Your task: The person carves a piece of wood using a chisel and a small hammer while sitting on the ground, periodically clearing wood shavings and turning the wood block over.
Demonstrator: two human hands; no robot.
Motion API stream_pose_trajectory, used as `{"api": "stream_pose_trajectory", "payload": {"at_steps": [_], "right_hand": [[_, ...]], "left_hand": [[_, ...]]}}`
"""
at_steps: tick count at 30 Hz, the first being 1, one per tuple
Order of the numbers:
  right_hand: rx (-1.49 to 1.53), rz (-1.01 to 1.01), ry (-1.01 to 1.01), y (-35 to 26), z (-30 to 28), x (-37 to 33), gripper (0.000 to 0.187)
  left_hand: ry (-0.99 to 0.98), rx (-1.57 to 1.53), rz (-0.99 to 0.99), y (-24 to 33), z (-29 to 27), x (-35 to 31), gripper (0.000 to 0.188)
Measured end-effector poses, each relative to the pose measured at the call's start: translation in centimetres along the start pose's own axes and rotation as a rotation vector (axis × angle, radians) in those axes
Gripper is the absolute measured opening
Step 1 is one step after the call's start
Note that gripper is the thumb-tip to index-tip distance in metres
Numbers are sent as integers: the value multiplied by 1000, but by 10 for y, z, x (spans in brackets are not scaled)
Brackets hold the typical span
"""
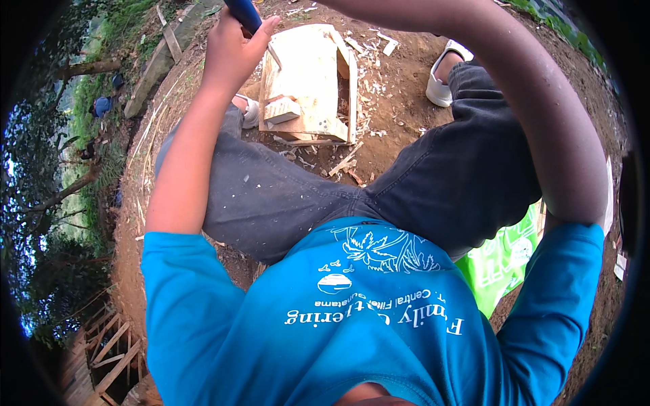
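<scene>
My left hand [238, 49] is closed around a dark blue handle [244, 13] at the top of the view, left of the middle. The handle's upper end is cut off by the edge. A thin grey shaft [274, 55] shows just beside the hand, over a pale wooden box [298, 84] between my feet; the kind of tool cannot be made out. On the box's near left corner sits a small wood block [282, 109]. My right forearm arches over the top right, and its hand is out of view.
Wood shavings [389, 46] and splinters litter the brown dirt around the box. My light shoes [440, 88] stand on either side of it. A bright green bag [497, 264] lies by my right thigh. Planks [150, 78] and plants are at the far left.
</scene>
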State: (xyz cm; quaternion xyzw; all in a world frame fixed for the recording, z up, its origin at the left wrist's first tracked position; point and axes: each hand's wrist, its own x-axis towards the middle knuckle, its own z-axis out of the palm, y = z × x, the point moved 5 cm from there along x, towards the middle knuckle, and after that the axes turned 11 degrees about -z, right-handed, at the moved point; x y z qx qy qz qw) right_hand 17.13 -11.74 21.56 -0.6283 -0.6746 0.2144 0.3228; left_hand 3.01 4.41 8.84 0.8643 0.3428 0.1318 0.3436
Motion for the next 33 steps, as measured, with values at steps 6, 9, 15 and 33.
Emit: {"api": "stream_pose_trajectory", "payload": {"at_steps": [6, 9, 15, 33], "right_hand": [[4, 61, 31, -6, -8, -7, 32], [-21, 109, 54, -18, -18, -3, 33], [-77, -105, 156, -5, 0, 3, 35], [-237, 16, -52, 17, 5, 3, 34]], "left_hand": [[-6, -190, 18, -18, 3, -1, 38], [-12, -168, 29, -19, 3, -2, 39], [-6, -128, 23, -13, 5, 7, 41], [268, 73, -51, -24, -14, 15, 39]]}}
